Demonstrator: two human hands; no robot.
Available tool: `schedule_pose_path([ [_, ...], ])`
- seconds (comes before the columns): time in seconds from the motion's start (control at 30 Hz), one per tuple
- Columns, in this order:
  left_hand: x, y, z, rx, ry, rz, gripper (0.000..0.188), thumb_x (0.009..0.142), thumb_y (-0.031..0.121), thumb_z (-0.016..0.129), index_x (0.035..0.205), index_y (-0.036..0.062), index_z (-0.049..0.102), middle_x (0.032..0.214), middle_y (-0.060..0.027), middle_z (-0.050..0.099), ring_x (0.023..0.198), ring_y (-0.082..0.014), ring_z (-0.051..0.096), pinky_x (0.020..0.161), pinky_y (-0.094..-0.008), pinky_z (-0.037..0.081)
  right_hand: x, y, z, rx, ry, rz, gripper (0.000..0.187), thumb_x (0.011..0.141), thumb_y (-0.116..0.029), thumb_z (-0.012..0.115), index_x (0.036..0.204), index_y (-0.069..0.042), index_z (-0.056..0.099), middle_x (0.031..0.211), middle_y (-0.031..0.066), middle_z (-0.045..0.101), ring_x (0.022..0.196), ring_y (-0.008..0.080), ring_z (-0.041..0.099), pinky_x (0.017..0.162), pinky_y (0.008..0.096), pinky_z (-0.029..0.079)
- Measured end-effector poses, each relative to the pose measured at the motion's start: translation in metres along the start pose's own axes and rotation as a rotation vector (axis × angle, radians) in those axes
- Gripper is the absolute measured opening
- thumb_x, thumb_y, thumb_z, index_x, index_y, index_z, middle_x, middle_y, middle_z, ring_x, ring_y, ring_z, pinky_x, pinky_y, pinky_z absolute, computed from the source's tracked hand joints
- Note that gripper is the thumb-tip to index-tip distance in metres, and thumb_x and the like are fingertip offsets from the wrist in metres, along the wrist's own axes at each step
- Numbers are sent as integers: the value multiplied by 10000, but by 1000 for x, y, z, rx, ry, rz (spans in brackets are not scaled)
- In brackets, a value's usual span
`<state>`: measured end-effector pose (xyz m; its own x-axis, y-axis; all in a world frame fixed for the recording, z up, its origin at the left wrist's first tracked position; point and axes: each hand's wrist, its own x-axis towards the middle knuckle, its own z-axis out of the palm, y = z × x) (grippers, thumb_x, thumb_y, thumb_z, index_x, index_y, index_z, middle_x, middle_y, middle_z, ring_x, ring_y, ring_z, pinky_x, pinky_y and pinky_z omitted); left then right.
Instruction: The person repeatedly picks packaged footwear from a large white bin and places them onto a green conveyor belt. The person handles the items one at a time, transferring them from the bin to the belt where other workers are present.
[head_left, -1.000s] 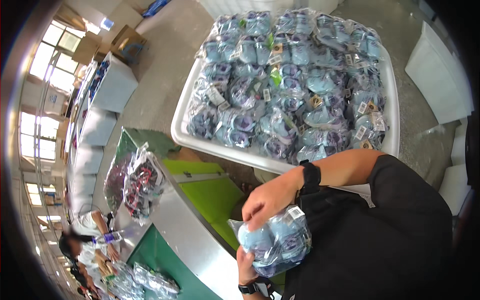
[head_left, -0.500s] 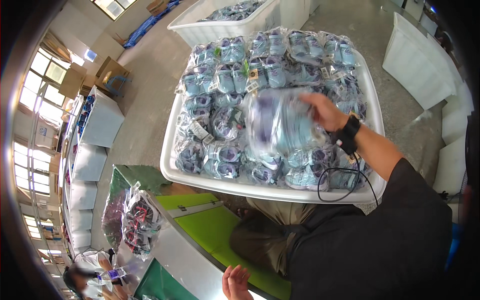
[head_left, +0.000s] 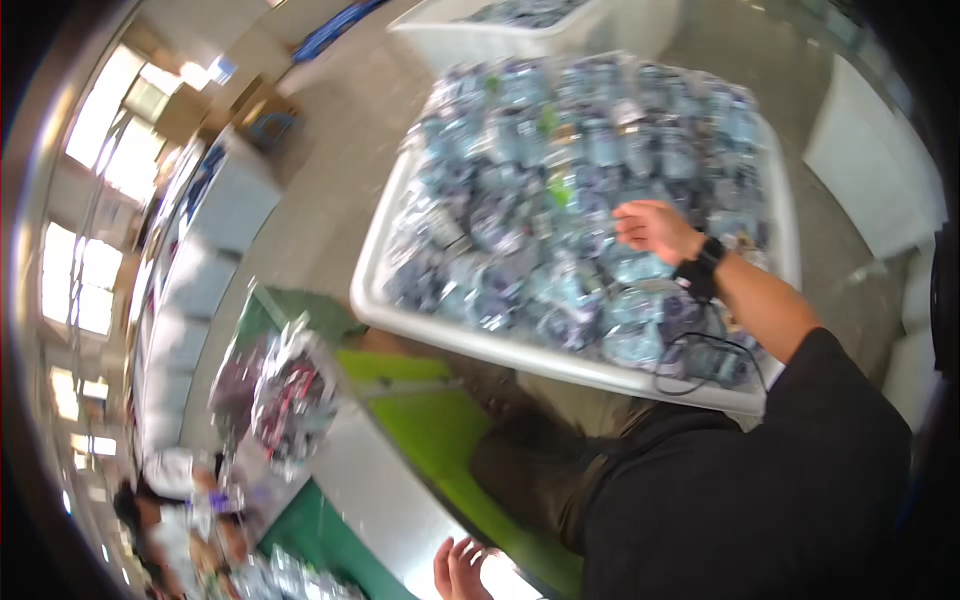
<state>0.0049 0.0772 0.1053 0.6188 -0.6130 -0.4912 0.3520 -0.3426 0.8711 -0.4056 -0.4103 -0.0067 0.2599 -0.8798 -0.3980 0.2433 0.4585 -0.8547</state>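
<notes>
My right hand (head_left: 657,230) is over a heap of small light-blue and purple shoes (head_left: 598,145) in clear plastic bags, heaped up in a white plastic tub (head_left: 430,326). Its fingers are loosely bent and apart, with nothing held in them. A black band (head_left: 700,268) with a dark cable circles the wrist. Low in the picture, my left hand (head_left: 461,570) shows only in part, beside the edge of a metal-topped table (head_left: 375,480). Its fingers are spread, and I see nothing in them. Motion blurs the bags.
Bagged dark and red items (head_left: 292,395) lie at the table's far left end. A person (head_left: 185,530) sits at lower left beside a green surface (head_left: 325,535). Another white tub (head_left: 500,38) stands behind the heap, and white bins (head_left: 868,160) are at right.
My right hand has let go of a bagged pair of shoes over the heap. The view has swung, so the tub appears farther right. My left hand remains near the table edge.
</notes>
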Motion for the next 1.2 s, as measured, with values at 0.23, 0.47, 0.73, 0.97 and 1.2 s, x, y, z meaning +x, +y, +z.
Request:
schedule_pose_path([
  [0.23,12,20,-63,170,103,131,426,1032,153,635,1383,-76,559,1254,-164,690,1162,-234,656,968,-340,538,-34,0,110,-302,-282,6,260,1057,-294,571,1133,-57,648,840,-1,636,744,113,634,634,264,474],
  [0.47,37,19,-201,334,481,268,474,959,191,747,1361,-20,612,1318,-160,664,1216,-235,619,1058,-356,470,-46,27,136,-401,-319,34,233,1061,-257,565,1148,-51,629,835,4,648,702,105,638,600,243,481],
  [0.73,85,-6,-378,724,1059,229,647,905,327,750,1384,-70,575,1457,-292,540,1388,-386,494,1170,-438,378,-56,41,149,-549,-314,17,203,1039,-249,566,1085,-65,638,789,4,649,649,111,642,559,251,484],
  [0.97,123,-18,-428,763,1143,-15,888,906,528,696,1508,-69,432,1510,-306,489,1444,-443,426,1199,-462,348,-65,47,164,-567,-339,40,196,1033,-233,565,1058,-49,630,770,26,655,630,123,649,544,251,492],
  [1.2,126,-46,-379,-58,793,-18,509,864,378,822,1166,20,623,847,-77,669,605,-187,619,472,-328,449,-78,61,176,-535,-376,82,196,1028,-233,587,1057,-43,629,779,34,661,630,133,655,553,256,506],
])
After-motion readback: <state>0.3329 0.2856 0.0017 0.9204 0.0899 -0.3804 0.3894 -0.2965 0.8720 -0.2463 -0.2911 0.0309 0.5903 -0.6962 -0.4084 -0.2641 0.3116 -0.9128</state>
